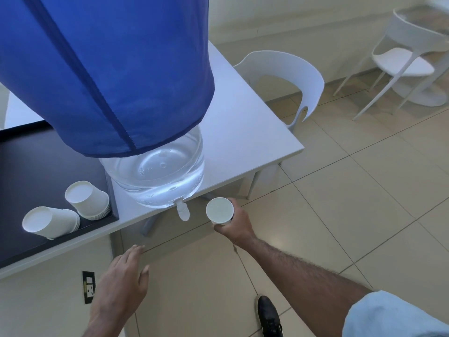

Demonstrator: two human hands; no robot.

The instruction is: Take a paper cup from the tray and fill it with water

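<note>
Head view: your right hand (234,221) has its fingers wrapped around a white paper cup (220,210), mouth up, held off the near edge of the white worktop (243,132), just right of the small white tap (182,211) and not under it. The tap sticks out from the base of a clear water bottle (158,176) standing at the worktop's near edge, its upper part covered by a blue fabric sleeve (104,69). Your left hand (121,285) is open, fingers spread, holding nothing, fingertips near the worktop's front edge. On the left, a dark tray (36,166) carries two stacks of white cups (88,200), both tipped over on their sides. White chair (286,79) beyond the worktop's right edge, black shoe (268,314) on the tiled floor (364,203).
</note>
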